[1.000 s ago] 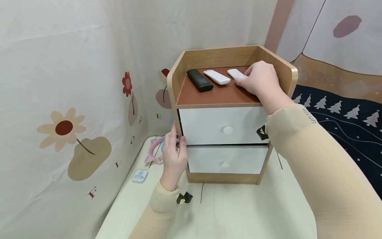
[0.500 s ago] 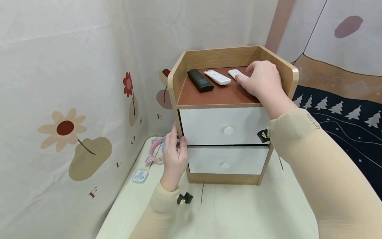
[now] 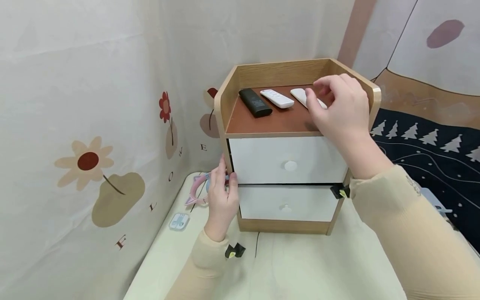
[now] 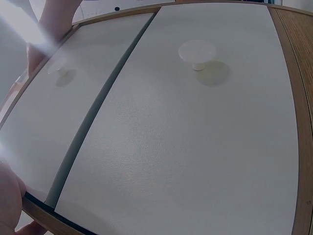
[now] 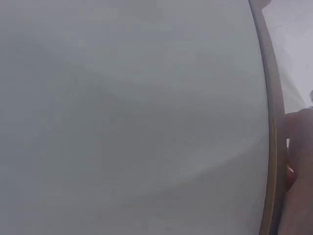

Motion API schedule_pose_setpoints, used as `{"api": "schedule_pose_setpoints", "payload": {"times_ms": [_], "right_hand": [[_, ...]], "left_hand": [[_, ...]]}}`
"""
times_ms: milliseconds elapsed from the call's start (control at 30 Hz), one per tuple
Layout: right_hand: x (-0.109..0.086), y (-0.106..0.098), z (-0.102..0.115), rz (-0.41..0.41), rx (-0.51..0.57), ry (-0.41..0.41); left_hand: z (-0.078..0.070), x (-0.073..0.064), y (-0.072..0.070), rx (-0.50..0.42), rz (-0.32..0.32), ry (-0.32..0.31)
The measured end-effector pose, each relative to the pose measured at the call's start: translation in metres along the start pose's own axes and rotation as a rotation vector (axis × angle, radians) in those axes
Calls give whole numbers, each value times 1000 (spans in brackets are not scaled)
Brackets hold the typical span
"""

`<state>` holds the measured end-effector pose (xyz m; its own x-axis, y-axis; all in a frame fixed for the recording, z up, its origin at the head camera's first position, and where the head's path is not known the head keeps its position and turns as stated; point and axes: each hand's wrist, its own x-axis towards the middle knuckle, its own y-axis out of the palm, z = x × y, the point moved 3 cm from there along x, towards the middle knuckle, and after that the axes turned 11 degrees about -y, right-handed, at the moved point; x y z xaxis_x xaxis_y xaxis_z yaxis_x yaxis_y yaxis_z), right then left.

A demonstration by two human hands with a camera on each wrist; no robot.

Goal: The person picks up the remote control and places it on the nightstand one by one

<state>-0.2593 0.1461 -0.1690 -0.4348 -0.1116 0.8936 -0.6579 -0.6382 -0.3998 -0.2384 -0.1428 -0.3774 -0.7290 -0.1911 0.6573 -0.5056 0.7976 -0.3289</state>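
The rightmost white remote [image 3: 298,94] lies on the cabinet's [image 3: 283,75] top shelf [image 3: 270,126], likely light, stiff and slick, best pinched by its long edges. The right hand [image 3: 344,107] hangs just over it, thumb and fingers parted, seemingly empty; the left hand [image 3: 222,200] rests, fingers extended, on the cabinet's side. Below are an upper drawer [image 3: 262,158] and a lower drawer [image 3: 262,202] (contents hidden); a case [image 3: 179,221] apparently holds earphones.
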Motion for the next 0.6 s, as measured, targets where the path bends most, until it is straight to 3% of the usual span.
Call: {"api": "schedule_pose_setpoints", "payload": {"times_ms": [233,433,600], "right_hand": [[-48,-5,8,-284,125,-141],[-93,-11,13,-423,175,-168],[-130,-15,13,-489,176,-174]], "left_hand": [[-1,0,0,0,9,0],[-1,-1,1,-1,16,-1],[0,0,1,5,14,-7]]}}
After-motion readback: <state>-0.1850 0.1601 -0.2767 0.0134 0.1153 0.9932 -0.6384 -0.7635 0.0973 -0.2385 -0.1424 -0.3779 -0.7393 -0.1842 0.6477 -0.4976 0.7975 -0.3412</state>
